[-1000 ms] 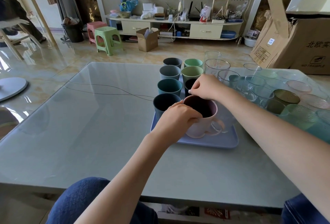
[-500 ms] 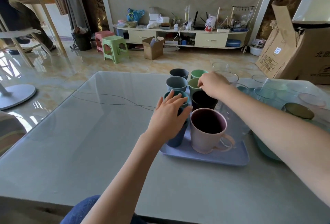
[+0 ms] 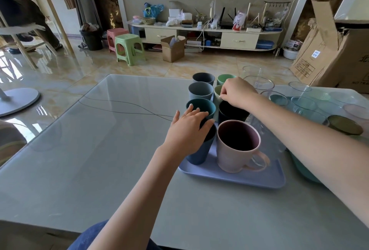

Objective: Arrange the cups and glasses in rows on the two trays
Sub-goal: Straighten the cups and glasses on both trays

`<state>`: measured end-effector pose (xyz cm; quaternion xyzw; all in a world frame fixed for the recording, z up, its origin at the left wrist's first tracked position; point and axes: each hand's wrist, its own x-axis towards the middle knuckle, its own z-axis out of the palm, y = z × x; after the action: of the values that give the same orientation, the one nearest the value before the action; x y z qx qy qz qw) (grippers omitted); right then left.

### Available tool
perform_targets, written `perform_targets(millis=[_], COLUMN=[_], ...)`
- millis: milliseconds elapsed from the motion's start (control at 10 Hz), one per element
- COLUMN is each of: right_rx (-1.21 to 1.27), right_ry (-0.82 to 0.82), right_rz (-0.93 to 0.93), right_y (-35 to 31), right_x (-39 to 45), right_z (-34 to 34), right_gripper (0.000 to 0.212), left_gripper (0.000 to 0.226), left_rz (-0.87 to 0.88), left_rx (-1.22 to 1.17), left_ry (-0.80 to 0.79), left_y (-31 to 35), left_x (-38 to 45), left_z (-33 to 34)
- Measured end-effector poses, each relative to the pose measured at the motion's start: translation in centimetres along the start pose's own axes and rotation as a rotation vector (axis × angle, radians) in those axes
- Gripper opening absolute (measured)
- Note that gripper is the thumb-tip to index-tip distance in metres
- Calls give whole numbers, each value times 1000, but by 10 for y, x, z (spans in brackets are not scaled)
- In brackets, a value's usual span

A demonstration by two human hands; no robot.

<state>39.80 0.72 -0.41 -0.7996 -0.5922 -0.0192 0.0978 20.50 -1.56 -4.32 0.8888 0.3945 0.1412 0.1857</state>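
Glass-topped table (image 3: 111, 150), living room behind. Head view: my left hand (image 3: 187, 130) rests flat, fingers straight, on the blue cup (image 3: 199, 150) on the lilac tray (image 3: 235, 178). My right hand (image 3: 237, 90) pinches the green cup's (image 3: 217, 94) rim. Nudge both gently, keep columns tight, avoid tipping the pink mug (image 3: 235, 150).

Grey glossy table (image 3: 99, 160), lavender tray (image 3: 229, 178) (holding cups), clear glasses (image 3: 259, 85) alongside
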Motion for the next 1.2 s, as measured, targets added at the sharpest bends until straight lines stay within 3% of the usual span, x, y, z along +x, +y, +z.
perform_targets(millis=[200,400,500,600,700,1000,1100,1200], right_rx=[24,133,98,-45,-90,-67,67,44], right_ry=[-64,98,-53,-79,-52,-72,-75,67], right_rz=[3,-56,-204,-265,-244,-201,-153,-123], right_y=[-3,-4,-16,-28,-31,-22,-14,-1], right_x=[4,9,10,13,16,15,12,8], right_z=[-3,-11,-12,-7,-3,-6,-11,-20], right_gripper=[23,18,31,29,19,18,31,31], left_gripper=[48,48,48,48,49,49,49,49], left_rz=[2,4,4,3,5,5,5,2], left_rx=[3,-15,-21,-21,-12,-6,-2,-3], left_ry=[5,7,5,5,6,11,10,8], left_y=[1,0,0,-1,-2,-1,-1,-2], left_x=[-1,-1,0,1,1,1,1,1], left_z=[0,0,-1,-1,-1,-1,0,0])
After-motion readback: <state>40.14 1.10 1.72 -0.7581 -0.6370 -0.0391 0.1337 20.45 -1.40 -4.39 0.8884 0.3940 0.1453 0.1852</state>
